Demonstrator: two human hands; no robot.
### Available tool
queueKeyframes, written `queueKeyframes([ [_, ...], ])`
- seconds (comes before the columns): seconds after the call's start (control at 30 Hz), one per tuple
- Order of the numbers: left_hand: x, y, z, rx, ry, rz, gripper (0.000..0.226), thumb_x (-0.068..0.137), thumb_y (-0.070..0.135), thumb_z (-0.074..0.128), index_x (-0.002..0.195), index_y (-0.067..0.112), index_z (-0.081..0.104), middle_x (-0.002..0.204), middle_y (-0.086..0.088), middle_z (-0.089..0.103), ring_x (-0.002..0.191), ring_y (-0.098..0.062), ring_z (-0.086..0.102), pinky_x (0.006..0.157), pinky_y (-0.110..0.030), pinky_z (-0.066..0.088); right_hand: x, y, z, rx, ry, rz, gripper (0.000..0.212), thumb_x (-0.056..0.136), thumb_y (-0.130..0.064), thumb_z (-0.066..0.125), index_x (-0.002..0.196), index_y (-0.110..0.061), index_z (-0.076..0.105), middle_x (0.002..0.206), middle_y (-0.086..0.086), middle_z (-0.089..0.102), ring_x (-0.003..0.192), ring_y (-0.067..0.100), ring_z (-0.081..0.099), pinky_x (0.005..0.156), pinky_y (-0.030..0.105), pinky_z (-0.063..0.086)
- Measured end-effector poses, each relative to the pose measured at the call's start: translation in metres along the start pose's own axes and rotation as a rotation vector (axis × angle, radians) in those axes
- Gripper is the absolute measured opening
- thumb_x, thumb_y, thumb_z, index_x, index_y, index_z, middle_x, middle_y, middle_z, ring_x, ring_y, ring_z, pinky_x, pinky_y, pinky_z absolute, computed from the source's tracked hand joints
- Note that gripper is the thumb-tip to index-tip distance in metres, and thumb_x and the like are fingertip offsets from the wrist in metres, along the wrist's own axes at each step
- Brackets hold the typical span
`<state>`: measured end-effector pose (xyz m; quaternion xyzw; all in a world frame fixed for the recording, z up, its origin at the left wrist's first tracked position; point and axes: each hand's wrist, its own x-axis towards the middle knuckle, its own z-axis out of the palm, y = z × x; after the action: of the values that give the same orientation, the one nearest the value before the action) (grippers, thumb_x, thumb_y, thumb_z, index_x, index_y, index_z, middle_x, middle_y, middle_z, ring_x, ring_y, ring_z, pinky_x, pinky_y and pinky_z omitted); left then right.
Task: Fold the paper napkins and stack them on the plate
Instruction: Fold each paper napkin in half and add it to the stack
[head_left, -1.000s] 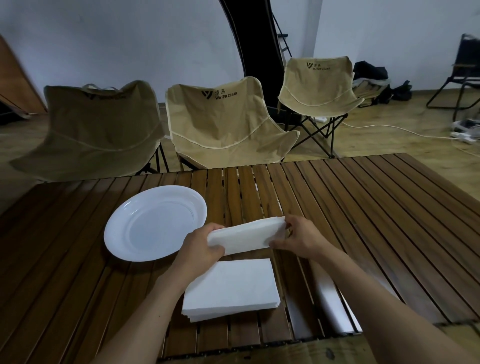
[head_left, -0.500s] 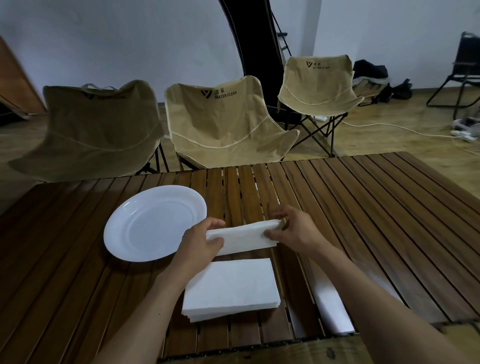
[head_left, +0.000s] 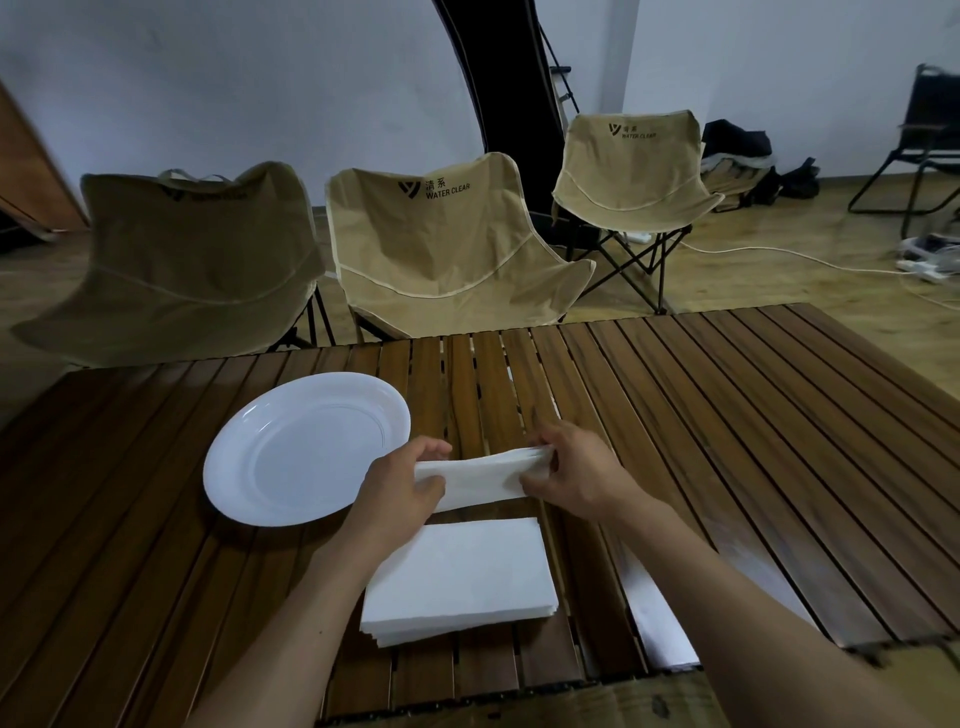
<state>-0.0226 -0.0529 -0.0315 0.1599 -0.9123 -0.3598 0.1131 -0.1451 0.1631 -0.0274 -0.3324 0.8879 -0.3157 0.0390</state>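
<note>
Napkins: the flat stack (head_left: 460, 579) is seen at lower centre on the slatted table (head_left: 727, 441); the empty plate (head_left: 306, 449) left of centre. One folded napkin (head_left: 478, 480) is pinched by left hand (head_left: 400, 493) and right hand (head_left: 576, 475). An uneven pinch could skew the crease.

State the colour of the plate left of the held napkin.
White, plain with no pattern; the plate shows best in the head view.
</note>
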Motion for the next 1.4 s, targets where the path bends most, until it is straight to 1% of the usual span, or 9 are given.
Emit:
queueKeyframes([
  [0.1, -0.002, 0.0, -0.001, 0.068, 0.015, 0.048, 0.042, 0.093, 0.018, 0.069, 0.13, 0.035, 0.057, 0.127, 0.009, 0.059, 0.107, -0.013, 0.056, 0.09, -0.026, 0.056, 0.002, 0.0, -0.008, -0.141, 0.069, -0.032, 0.043, 0.08, -0.04, 0.076, 0.117, -0.021, 0.064, 0.11, -0.01, 0.059, 0.091, 0.01, 0.06, 0.075, 0.02, 0.054],
  [0.23, -0.004, 0.001, 0.002, 0.178, -0.006, 0.121, 0.047, 0.096, 0.018, 0.065, 0.137, 0.037, 0.052, 0.132, 0.01, 0.058, 0.108, -0.008, 0.054, 0.094, -0.025, 0.054, -0.002, -0.006, -0.003, -0.25, 0.025, -0.125, 0.045, 0.085, -0.045, 0.068, 0.124, -0.023, 0.061, 0.114, -0.007, 0.062, 0.09, 0.012, 0.063, 0.075, 0.022, 0.056],
  [0.47, -0.003, 0.0, 0.003, 0.274, 0.027, 0.202, 0.039, 0.102, 0.024, 0.055, 0.137, 0.039, 0.052, 0.128, 0.01, 0.06, 0.106, -0.009, 0.056, 0.09, -0.02, 0.054, -0.003, -0.014, 0.001, -0.336, 0.001, -0.146, 0.036, 0.093, -0.04, 0.062, 0.124, -0.024, 0.059, 0.115, -0.006, 0.064, 0.092, 0.013, 0.064, 0.078, 0.024, 0.056],
  [0.63, 0.0, 0.002, -0.005, 0.275, 0.109, 0.24, 0.039, 0.1, 0.026, 0.057, 0.138, 0.037, 0.053, 0.121, 0.012, 0.056, 0.102, -0.007, 0.054, 0.082, -0.016, 0.051, -0.001, -0.021, -0.008, -0.331, 0.108, -0.182, 0.037, 0.091, -0.041, 0.065, 0.123, -0.024, 0.059, 0.111, -0.007, 0.065, 0.088, 0.012, 0.066, 0.077, 0.026, 0.058],
  [0.77, -0.005, -0.001, 0.005, 0.316, 0.018, 0.23, 0.044, 0.1, 0.025, 0.058, 0.142, 0.039, 0.051, 0.13, 0.01, 0.06, 0.107, -0.01, 0.06, 0.089, -0.021, 0.053, -0.006, -0.016, 0.003, -0.438, -0.025, -0.099, 0.046, 0.092, -0.046, 0.061, 0.132, -0.025, 0.051, 0.116, -0.003, 0.061, 0.085, 0.014, 0.065, 0.073, 0.029, 0.059],
  [0.87, -0.006, -0.003, 0.006, 0.335, 0.029, 0.231, 0.042, 0.101, 0.025, 0.057, 0.141, 0.038, 0.051, 0.129, 0.009, 0.062, 0.107, -0.012, 0.061, 0.091, -0.023, 0.055, -0.005, -0.013, 0.007, -0.431, -0.039, -0.1, 0.038, 0.097, -0.044, 0.056, 0.128, -0.023, 0.052, 0.111, -0.002, 0.062, 0.084, 0.014, 0.064, 0.07, 0.025, 0.056],
  [1.0, -0.002, 0.003, 0.0, 0.326, 0.079, 0.234, 0.039, 0.101, 0.026, 0.054, 0.138, 0.035, 0.051, 0.126, 0.011, 0.06, 0.102, -0.008, 0.056, 0.083, -0.017, 0.05, -0.001, -0.018, 0.002, -0.418, 0.029, -0.125, 0.026, 0.098, -0.04, 0.054, 0.114, -0.021, 0.059, 0.097, -0.005, 0.061, 0.078, 0.012, 0.059, 0.065, 0.022, 0.049],
  [1.2, -0.007, -0.002, 0.003, 0.352, -0.019, 0.178, 0.047, 0.097, 0.022, 0.063, 0.14, 0.037, 0.051, 0.131, 0.009, 0.059, 0.111, -0.014, 0.061, 0.091, -0.026, 0.055, -0.005, -0.017, 0.003, -0.395, -0.046, -0.096, 0.038, 0.091, -0.041, 0.063, 0.124, -0.023, 0.056, 0.113, -0.005, 0.064, 0.088, 0.015, 0.065, 0.075, 0.029, 0.058],
  [1.4, -0.004, -0.005, 0.004, 0.377, 0.017, 0.168, 0.034, 0.098, 0.024, 0.059, 0.13, 0.034, 0.056, 0.121, 0.009, 0.06, 0.101, -0.014, 0.061, 0.085, -0.024, 0.057, -0.003, -0.014, 0.003, -0.374, -0.021, -0.078, 0.032, 0.095, -0.034, 0.061, 0.124, -0.023, 0.054, 0.11, -0.003, 0.068, 0.085, 0.014, 0.066, 0.074, 0.028, 0.059],
])
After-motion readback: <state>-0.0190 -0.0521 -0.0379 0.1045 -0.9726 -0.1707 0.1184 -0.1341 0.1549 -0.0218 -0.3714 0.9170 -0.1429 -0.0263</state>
